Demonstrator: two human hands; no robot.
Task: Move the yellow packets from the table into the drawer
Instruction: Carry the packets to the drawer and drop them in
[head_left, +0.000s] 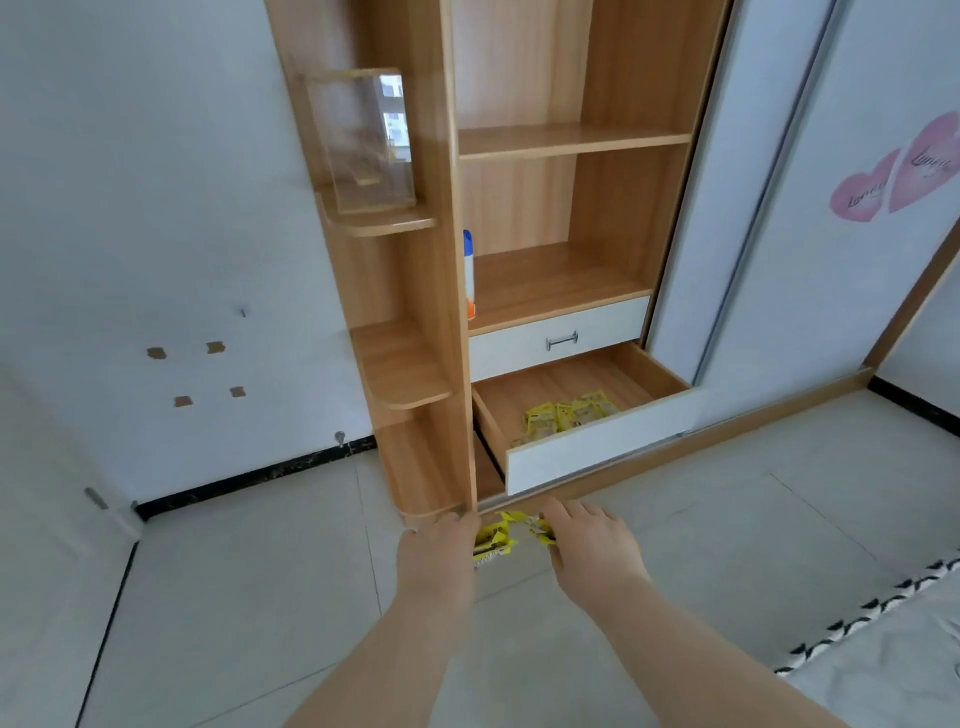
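Wardrobe filled the view, its lower drawer pulled open with several packets already lying inside. Both hands, left and right, gripped a bunch of yellow packets between them above the floor. That drawer lay ahead of the hands and slightly rightward, nearer the right one.
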